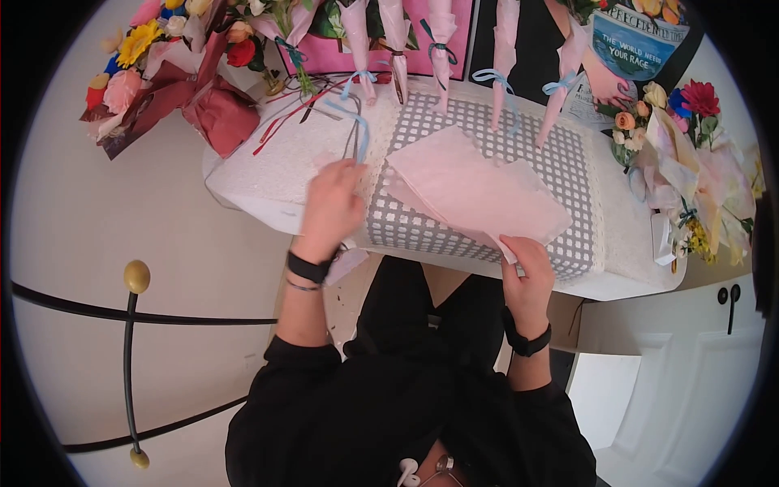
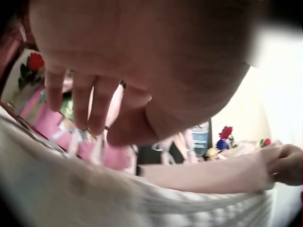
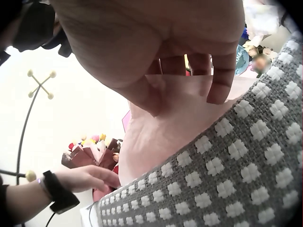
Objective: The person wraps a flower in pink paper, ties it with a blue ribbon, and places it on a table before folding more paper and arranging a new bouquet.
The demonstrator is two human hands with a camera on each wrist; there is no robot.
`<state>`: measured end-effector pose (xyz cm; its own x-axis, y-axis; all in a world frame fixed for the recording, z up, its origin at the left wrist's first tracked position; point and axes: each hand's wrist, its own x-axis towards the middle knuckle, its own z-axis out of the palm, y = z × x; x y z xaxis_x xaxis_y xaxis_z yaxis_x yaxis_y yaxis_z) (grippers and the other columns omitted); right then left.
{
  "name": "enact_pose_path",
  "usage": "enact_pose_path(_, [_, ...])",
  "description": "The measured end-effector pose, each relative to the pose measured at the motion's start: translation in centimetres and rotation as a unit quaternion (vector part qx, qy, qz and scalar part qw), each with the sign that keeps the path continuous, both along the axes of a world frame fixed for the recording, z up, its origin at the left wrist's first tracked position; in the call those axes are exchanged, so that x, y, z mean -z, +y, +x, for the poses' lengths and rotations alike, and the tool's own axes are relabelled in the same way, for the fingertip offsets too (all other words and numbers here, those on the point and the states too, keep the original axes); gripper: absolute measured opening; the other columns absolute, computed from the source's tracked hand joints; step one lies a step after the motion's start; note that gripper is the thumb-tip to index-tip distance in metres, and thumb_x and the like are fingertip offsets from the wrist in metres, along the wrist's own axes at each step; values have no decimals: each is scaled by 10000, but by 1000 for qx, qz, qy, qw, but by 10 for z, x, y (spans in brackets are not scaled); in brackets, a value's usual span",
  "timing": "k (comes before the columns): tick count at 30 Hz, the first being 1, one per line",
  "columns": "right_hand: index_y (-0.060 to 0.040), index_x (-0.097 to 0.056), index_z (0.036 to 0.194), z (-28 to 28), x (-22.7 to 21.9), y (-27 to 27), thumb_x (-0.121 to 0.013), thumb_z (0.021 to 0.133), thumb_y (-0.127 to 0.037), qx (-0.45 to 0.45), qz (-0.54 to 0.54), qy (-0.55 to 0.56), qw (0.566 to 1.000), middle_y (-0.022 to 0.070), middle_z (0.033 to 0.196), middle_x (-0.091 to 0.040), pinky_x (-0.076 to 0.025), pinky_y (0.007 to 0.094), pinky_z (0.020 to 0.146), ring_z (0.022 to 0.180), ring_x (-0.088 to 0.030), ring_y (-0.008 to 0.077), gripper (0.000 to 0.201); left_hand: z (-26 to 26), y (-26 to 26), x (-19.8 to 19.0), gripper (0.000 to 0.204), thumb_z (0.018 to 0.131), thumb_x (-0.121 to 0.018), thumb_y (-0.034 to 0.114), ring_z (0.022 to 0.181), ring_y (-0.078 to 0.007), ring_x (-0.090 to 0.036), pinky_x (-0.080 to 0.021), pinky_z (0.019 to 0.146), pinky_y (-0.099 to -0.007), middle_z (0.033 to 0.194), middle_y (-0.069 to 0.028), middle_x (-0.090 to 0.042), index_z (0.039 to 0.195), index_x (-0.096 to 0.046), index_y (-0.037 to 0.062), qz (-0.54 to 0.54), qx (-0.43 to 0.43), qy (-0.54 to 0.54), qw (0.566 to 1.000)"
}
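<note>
A sheet of pale pink wrapping paper lies folded at an angle over the grey-and-white checked cloth. My right hand pinches its near corner between thumb and fingers; the right wrist view shows the paper rising from the cloth to the thumb. Off to the left, my left hand is over the white table covering, slightly blurred. Its fingers hang loosely with nothing visible between them. Just beyond its fingertips lie a light blue ribbon and other loose ribbons.
Several slim pink-wrapped bundles with blue ties line the table's back edge. A bouquet in dark red paper stands at the left, another in pale wrapping at the right. The checked runner covers the table's middle.
</note>
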<state>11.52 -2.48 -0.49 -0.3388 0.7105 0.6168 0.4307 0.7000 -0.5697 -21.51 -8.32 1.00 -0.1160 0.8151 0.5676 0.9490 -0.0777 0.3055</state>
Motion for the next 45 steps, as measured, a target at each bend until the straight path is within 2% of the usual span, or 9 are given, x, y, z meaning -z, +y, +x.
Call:
enact_pose_path(4, [-31,-715,1004,2,2,1,-662,752,61,0,-17,12,1000,120,936,-692,-513,396,811,926,-641,311,274,-42,-8,8,428,789,-683,164,1127,-397,-586,-479,946,-468,1224,-199,-632,1193,-635,29,-94,-63,-34,993])
enact_pose_path(14, [-35,-724,1007,6,6,-2,-687,807,12,25,-61,10,998,124,937,-699,-523,357,723,834,-658,279,209,-61,-13,5,146,888,-634,164,855,-364,-672,-533,771,-431,893,-178,-702,968,-707,66,-12,-189,27,981])
enact_pose_path(16, [-41,-732,1015,6,2,-4,-707,834,-29,70,-140,26,987,117,939,-710,-518,325,657,756,-666,228,183,-82,-44,-4,160,906,-614,168,865,-364,-682,-540,758,-428,915,-194,-696,988,-713,72,38,-239,12,970])
enact_pose_path(20, [-55,-741,1026,9,5,-1,-728,850,-63,73,-106,0,992,106,898,-720,-482,265,574,694,-646,191,177,-111,-126,-34,255,920,-565,153,996,-381,-664,-528,843,-429,1060,-198,-698,1121,-691,61,-101,-437,-43,893])
enact_pose_path(24, [-38,-730,1067,2,2,0,-700,860,-40,63,-169,32,983,122,965,-730,-497,260,580,686,-658,160,209,-133,-186,-19,365,904,-540,97,1134,-390,-606,-489,946,-427,1234,-209,-646,1254,-623,36,-32,-469,-5,883])
enact_pose_path(27, [-35,-718,1101,-7,2,-4,-617,818,45,25,-212,77,974,153,1069,-723,-556,276,678,768,-707,186,312,-102,-167,-35,473,884,-517,41,1230,-371,-556,-441,1025,-415,1325,-223,-588,1356,-544,20,-4,-381,13,925])
enact_pose_path(30, [-34,-714,1076,-18,3,-6,-595,792,41,-8,-176,88,980,166,1085,-711,-556,371,858,994,-693,330,317,-39,-111,-38,472,866,-551,10,1218,-338,-571,-422,1048,-409,1292,-208,-607,1338,-554,13,13,-245,-104,964])
enact_pose_path(36, [-42,-710,1046,-13,-4,-10,-623,787,6,4,-32,23,999,150,1029,-703,-544,412,892,1037,-661,336,278,100,-14,-17,478,824,-668,18,1256,-351,-516,-399,1069,-416,1324,-171,-562,1292,-571,31,-33,154,-127,979])
enact_pose_path(45, [-44,-712,1020,7,5,-3,-676,808,-32,-26,-19,0,999,116,1010,-708,-529,412,920,1093,-646,325,215,134,25,25,124,852,-670,14,1108,-317,-632,-395,1076,-508,1024,-108,-686,974,-650,25,-33,228,-146,962])
